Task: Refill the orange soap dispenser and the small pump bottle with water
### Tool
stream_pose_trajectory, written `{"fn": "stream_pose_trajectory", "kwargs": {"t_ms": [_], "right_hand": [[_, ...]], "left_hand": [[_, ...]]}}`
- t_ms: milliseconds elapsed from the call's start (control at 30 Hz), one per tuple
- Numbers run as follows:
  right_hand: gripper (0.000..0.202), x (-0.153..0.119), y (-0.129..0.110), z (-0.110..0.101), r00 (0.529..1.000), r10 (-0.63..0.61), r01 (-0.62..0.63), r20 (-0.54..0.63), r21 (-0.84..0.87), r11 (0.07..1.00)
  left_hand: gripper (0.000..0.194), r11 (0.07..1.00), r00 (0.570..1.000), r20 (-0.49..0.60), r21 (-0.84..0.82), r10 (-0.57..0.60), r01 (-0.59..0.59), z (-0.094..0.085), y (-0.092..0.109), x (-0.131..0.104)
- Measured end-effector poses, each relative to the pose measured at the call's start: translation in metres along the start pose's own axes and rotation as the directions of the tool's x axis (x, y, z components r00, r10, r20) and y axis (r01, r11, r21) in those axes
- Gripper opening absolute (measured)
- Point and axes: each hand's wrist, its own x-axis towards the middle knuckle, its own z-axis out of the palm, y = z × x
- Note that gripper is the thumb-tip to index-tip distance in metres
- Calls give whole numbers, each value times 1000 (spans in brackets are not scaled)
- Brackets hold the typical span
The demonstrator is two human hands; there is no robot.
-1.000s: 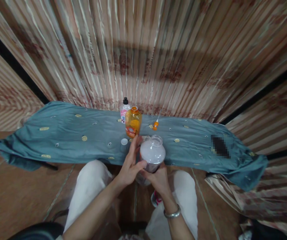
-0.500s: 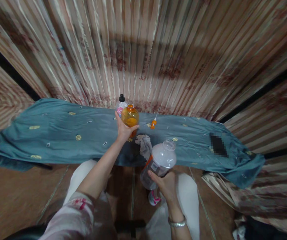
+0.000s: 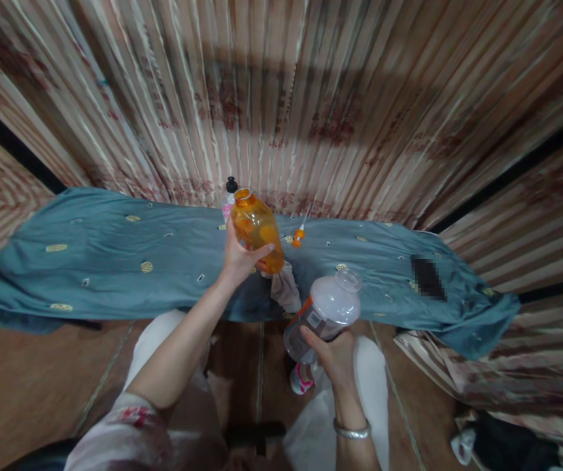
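Note:
My left hand (image 3: 243,257) is wrapped round an orange see-through bottle (image 3: 260,229), which tilts with its open mouth toward the upper left. My right hand (image 3: 333,350) grips a large clear bottle (image 3: 333,302) with an orange-edged label, tilted to the upper right over the table's front edge. Behind the orange bottle stands a small bottle with a black cap (image 3: 231,186) and a pink label, partly hidden. An orange pump top with a thin tube (image 3: 299,236) lies on the cloth. Below the orange bottle is a crumpled pale rag (image 3: 285,288).
A long narrow table bears a teal patterned cloth (image 3: 109,261). A blurred dark object (image 3: 427,278) lies at its right. Pleated curtains (image 3: 261,98) hang close behind and at the sides. Dark items (image 3: 511,441) lie on the floor at the lower right.
The orange bottle has lifted and tilted to the left in my left hand. My right hand has shifted slightly right with the clear bottle. The view has moved a little.

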Motion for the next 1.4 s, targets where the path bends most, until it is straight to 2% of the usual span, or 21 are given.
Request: {"fn": "stream_pose_trajectory", "kwargs": {"t_ms": [133, 267, 367, 467, 533, 667, 733, 833, 933, 1067, 1133, 1267, 1400], "right_hand": [[59, 1, -6, -6, 1000, 1, -1, -1, -3, 1000], [55, 2, -11, -12, 1000, 3, -3, -11, -16, 1000], [51, 2, -11, -14, 999, -9, 8, -41, -25, 1000], [48, 3, -12, -15, 1000, 1, -2, -21, -44, 999], [47, 4, -15, -17, 1000, -9, 8, -10, -55, 998], [45, 4, -19, -15, 996, -20, 28, 90, -88, 996], [49, 2, -17, -12, 997, -29, 35, 72, -85, 996], [55, -1, -11, -6, 999, -43, 44, 17, -87, 995], [59, -1, -10, -5, 999, -44, 45, 14, -106, 993], [51, 2, -17, -7, 996, 0, 10, 90, -116, 993], [47, 4, -17, -5, 997, 8, 0, 75, -106, 994], [47, 6, -5, 2, 1000, 1, -1, 1, -119, 993], [47, 7, 4, 9, 999, -46, 43, -17, -166, 985]], "left_hand": [[110, 981, 982, 127, -113, -143, 157, 15, 17, -46], [107, 958, 954, 189, -128, -232, 258, 27, 13, -70], [108, 981, 973, 138, -24, -188, 193, 25, 6, -66], [110, 993, 988, 118, 77, -97, 88, 13, 2, -52], [114, 991, 993, 94, 118, -69, 58, 4, -1, -45], [124, 988, 992, 89, 131, -93, 81, -8, -3, -41], [125, 991, 991, 98, 110, -91, 80, -7, 0, -42], [121, 995, 989, 116, 64, -89, 82, 1, 7, -44], [118, 994, 981, 163, 19, -108, 107, 13, 12, -47], [116, 992, 972, 202, 4, -122, 124, 26, 10, -56], [115, 993, 972, 202, 0, -117, 119, 28, 8, -58], [113, 988, 976, 159, -3, -151, 153, 19, 7, -51], [108, 985, 976, 146, -20, -164, 169, -1, 10, -40]]}}
